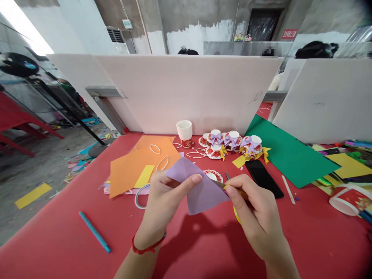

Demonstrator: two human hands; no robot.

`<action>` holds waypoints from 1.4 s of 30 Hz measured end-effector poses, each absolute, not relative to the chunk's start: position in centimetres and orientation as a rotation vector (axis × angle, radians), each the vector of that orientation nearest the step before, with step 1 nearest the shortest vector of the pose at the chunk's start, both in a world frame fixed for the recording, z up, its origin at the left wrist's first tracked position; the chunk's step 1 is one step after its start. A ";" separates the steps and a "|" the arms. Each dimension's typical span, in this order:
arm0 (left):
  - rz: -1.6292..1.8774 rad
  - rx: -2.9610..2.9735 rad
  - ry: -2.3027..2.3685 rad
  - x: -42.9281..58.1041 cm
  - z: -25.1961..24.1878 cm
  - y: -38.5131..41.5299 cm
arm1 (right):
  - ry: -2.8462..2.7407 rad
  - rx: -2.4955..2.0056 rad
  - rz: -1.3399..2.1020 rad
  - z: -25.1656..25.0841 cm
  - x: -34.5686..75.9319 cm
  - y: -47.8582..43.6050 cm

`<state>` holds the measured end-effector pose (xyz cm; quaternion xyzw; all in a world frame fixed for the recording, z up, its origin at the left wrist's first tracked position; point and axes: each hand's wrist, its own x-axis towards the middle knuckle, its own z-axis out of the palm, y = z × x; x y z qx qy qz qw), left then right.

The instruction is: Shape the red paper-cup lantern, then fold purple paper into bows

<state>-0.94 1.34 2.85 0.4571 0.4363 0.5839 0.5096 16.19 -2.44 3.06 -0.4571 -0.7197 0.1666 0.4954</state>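
My left hand (164, 199) pinches a lilac sheet of paper (200, 186) between thumb and fingers, holding it above the red table (58, 240). My right hand (252, 211) is closed around yellow-handled scissors (236, 211), whose blades meet the sheet's right edge. A red string bracelet circles my left wrist. Just behind the sheet lies a red-and-white paper-cup piece (213, 175).
An orange sheet (136, 164) with a yellow strip and white paper rings lies to the left. A paper cup (185, 133), several decorated cup hats with bows (232, 143), a black phone (263, 178), green paper (287, 155), a teal pen (94, 231) and white partition boards surround the spot.
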 end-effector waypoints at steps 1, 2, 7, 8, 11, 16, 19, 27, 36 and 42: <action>1.408 1.119 1.067 -1.0 2.9 1.3 | -1.747 -1.108 0.403 3.1 16.2 -2.5; 1.403 1.139 1.081 -1.0 2.9 1.3 | -1.750 -1.105 0.404 3.1 16.2 -2.5; 1.373 1.212 1.127 -1.1 3.5 1.1 | -1.752 -1.119 0.409 3.3 16.2 -2.6; 1.360 1.213 1.130 -1.1 3.6 1.1 | -1.746 -1.125 0.410 3.3 16.2 -2.6; 1.338 1.212 1.121 -1.0 3.8 1.0 | -1.727 -1.133 0.421 3.3 16.2 -2.5; 1.349 1.225 1.084 -0.9 3.9 1.0 | -1.714 -1.122 0.435 3.2 16.2 -2.7; 1.345 1.220 1.054 -0.9 4.1 1.0 | -1.711 -1.112 0.445 3.2 16.2 -2.7; 1.326 1.233 1.103 -0.7 4.4 0.8 | -1.706 -1.103 0.421 3.3 16.0 -2.6; 1.293 1.258 1.043 0.3 3.8 0.8 | -1.708 -1.098 0.391 3.4 16.1 -2.7; 1.261 1.245 0.954 1.3 3.8 0.6 | -1.702 -1.084 0.357 3.4 16.5 -2.7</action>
